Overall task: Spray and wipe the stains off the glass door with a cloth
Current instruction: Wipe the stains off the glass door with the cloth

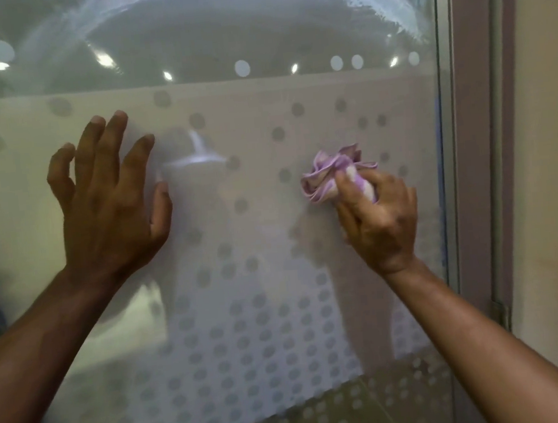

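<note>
The cloth (333, 174) is gripped bunched in the right hand (378, 219), pressed to the door (279, 312) near its right edge; the left hand (108, 206) is spread flat, empty.

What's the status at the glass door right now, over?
Left hand open, flat on the glass door. Right hand gripping bunched purple cloth against the glass. Streaky smears up top. Nothing in the way.
</note>
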Demonstrator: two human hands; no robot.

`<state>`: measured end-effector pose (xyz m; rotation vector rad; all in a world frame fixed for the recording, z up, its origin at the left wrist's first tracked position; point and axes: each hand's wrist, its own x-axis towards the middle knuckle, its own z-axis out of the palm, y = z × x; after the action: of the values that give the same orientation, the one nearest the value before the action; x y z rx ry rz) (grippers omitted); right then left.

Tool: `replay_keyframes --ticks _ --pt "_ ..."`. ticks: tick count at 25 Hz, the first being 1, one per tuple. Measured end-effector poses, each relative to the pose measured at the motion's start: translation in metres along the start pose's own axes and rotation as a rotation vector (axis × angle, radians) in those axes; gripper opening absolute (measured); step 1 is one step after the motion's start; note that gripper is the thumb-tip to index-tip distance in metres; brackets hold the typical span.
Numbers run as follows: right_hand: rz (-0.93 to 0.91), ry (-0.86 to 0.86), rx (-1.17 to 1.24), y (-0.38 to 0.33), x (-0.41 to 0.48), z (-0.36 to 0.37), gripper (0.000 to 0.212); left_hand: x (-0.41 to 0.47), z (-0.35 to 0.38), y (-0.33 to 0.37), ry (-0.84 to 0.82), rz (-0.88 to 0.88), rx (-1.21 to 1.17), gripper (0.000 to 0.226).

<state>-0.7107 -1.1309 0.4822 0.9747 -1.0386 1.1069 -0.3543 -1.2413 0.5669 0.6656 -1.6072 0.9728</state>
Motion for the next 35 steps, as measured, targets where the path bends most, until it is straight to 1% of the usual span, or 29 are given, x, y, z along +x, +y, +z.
replay_keyframes --ticks 2,6,9,12,15,19,28,31,35 --pt "0.077 0.001 -0.017 0.031 0.004 0.002 0.039 0.001 0.0 0.001 -0.004 -0.001 0.003 0.058" --pt "0.308 0.024 -0.027 0.074 -0.004 0.005 0.04 0.001 0.003 -0.001 0.001 0.001 0.011 0.058" --pt "0.403 0.024 -0.067 0.079 -0.018 0.004 0.044 -0.001 0.005 0.0 0.008 -0.001 0.019 0.058" --pt "0.465 0.045 0.003 0.071 -0.034 0.002 0.043 -0.001 0.004 0.001 0.018 0.0 0.029 0.057" --pt "0.507 0.044 0.035 0.048 -0.06 -0.001 0.042 -0.001 0.003 0.003 0.021 -0.007 0.033 0.057" --pt "0.565 0.011 0.055 -0.004 -0.084 -0.003 0.047 0.0 0.002 0.002 0.016 -0.016 0.026 0.058" --pt "0.597 -0.043 0.164 -0.116 -0.096 -0.008 0.049 -0.001 -0.001 0.002 0.017 -0.003 -0.045 0.062" --pt "0.588 -0.053 0.204 -0.162 -0.096 -0.01 0.048 0.0 0.0 0.001 0.057 -0.005 -0.119 0.061" --pt "0.6 -0.101 0.276 -0.228 -0.098 -0.013 0.055 0.0 -0.001 -0.007 0.108 -0.018 -0.311 0.059"
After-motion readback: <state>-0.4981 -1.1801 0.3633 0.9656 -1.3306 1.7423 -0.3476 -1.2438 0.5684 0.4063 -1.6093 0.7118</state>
